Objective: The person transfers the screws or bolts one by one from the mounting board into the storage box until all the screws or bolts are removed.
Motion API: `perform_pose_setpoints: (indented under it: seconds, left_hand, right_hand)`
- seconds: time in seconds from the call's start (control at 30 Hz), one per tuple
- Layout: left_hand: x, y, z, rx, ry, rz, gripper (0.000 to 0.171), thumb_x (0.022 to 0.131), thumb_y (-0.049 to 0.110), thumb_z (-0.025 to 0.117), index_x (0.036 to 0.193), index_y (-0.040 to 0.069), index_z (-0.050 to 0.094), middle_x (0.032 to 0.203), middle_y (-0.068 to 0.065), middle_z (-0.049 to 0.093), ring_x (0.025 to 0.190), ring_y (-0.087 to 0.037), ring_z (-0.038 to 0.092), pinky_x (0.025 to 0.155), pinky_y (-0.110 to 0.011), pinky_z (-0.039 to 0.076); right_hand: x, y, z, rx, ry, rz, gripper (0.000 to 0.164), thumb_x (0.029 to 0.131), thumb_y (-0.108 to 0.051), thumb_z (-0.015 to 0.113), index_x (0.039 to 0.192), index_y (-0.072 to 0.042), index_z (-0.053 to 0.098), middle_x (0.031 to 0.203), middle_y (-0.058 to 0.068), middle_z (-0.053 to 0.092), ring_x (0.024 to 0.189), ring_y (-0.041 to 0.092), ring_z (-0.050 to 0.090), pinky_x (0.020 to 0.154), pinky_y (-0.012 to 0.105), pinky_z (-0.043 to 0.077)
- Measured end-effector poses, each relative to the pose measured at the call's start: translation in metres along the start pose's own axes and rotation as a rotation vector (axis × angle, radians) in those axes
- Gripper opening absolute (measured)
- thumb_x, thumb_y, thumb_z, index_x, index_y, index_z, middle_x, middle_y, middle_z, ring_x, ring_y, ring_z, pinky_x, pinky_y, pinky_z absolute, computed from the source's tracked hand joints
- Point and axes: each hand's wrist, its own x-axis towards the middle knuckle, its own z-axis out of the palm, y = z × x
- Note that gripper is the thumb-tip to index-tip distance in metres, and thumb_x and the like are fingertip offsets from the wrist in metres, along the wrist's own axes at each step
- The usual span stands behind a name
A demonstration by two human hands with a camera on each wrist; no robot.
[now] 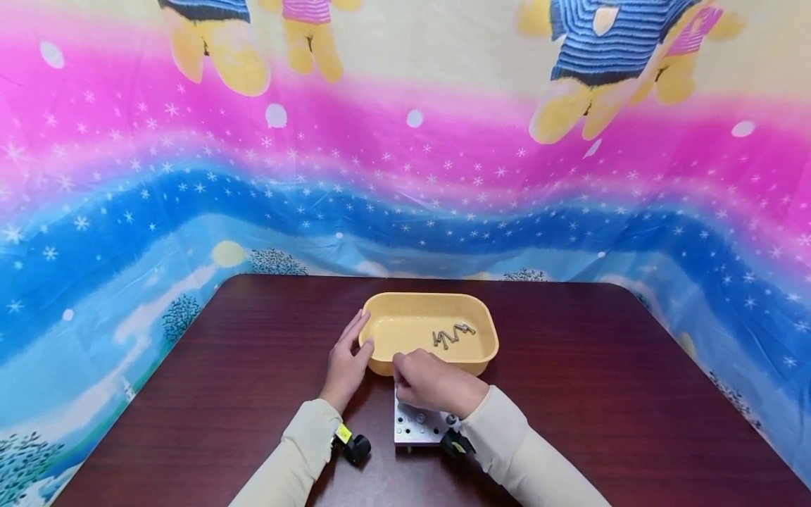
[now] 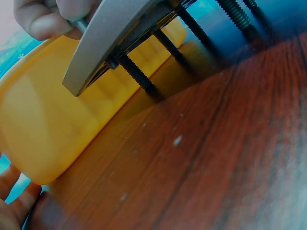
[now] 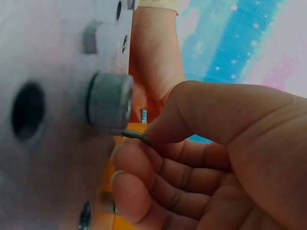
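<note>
My left hand (image 1: 347, 367) rests at the near left corner of a yellow plastic bin (image 1: 405, 298), fingers along its outer side and thumb at the rim. Several metal bolts (image 1: 445, 336) lie inside the bin. Just in front of it, my right hand (image 1: 437, 382) is above a silver metal plate (image 1: 418, 435) with holes. Between its thumb and index finger it pinches a thin metal rod (image 3: 135, 134) at the plate's surface; the rod's exact kind is unclear. A socket head bolt (image 3: 110, 100) stands in the plate nearby. Threaded bolt shafts (image 2: 135, 73) stick out beneath.
All of this is on a dark reddish-brown wooden table (image 1: 621, 394). A printed cloth (image 1: 405, 197) hangs behind and around it. Black wrist cameras (image 1: 357, 448) sit near both cuffs, the right one beside the plate's near edge.
</note>
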Motion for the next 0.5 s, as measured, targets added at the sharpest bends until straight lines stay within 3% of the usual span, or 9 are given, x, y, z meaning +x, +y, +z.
perform_pose_setpoints:
  seconds: [0.17,0.37,0.5]
  left_hand:
    - [0.000,0.000,-0.001,0.009,0.009,0.002,0.050,0.092,0.013,0.056,0.141,0.021,0.052,0.151,0.005,0.040,0.140,-0.011,0.031,0.108,-0.037,0.034]
    - [0.000,-0.001,0.000,0.018,0.017,0.001,0.049,0.093,0.014,0.057,0.141,0.023,0.052,0.149,0.011,0.040,0.139,-0.010,0.032,0.109,-0.037,0.034]
    - [-0.001,-0.001,0.001,0.004,0.013,0.002,0.049,0.093,0.013,0.057,0.141,0.023,0.052,0.150,0.007,0.040,0.140,-0.012,0.031,0.111,-0.039,0.031]
  right_hand:
    - [-0.001,0.002,-0.004,0.040,0.055,-0.037,0.011,0.083,-0.005,0.062,0.079,-0.012,0.056,0.064,-0.008,0.051,0.055,0.004,0.047,0.051,0.019,0.042]
    - [-0.005,0.007,-0.014,0.071,0.114,-0.056,0.009,0.083,-0.003,0.059,0.080,-0.011,0.057,0.067,-0.007,0.053,0.056,0.004,0.048,0.053,0.020,0.043]
    - [-0.009,0.013,-0.022,0.073,0.154,-0.063,0.007,0.083,-0.002,0.059,0.083,-0.009,0.059,0.068,-0.007,0.054,0.057,0.004,0.049,0.055,0.021,0.045]
